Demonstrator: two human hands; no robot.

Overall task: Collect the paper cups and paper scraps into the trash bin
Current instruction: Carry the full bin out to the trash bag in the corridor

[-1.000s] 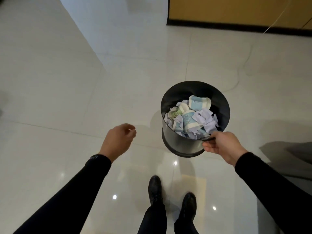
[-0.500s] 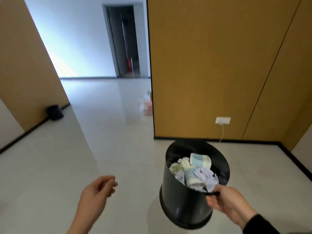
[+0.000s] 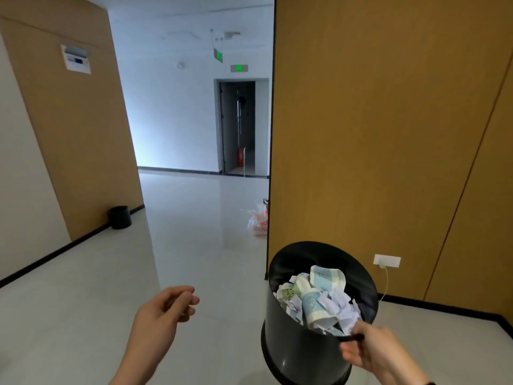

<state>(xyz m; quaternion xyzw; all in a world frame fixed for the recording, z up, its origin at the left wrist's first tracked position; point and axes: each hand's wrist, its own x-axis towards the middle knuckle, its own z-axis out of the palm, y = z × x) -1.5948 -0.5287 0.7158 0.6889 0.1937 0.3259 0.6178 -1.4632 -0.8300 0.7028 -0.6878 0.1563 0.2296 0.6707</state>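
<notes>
At the near rim of the trash bin [image 3: 291, 343], the right hand [image 3: 374, 351] grips the edge, the mouth tipped away. Paper cups [image 3: 313, 307] and paper scraps [image 3: 342, 301] lie inside. Left of the bin, the left hand [image 3: 158, 315] hangs empty, loosely curled.

Gaze lifted from floor [image 3: 69, 315] to corridor [image 3: 200, 195] beyond trash bin [image 3: 299, 343].
</notes>
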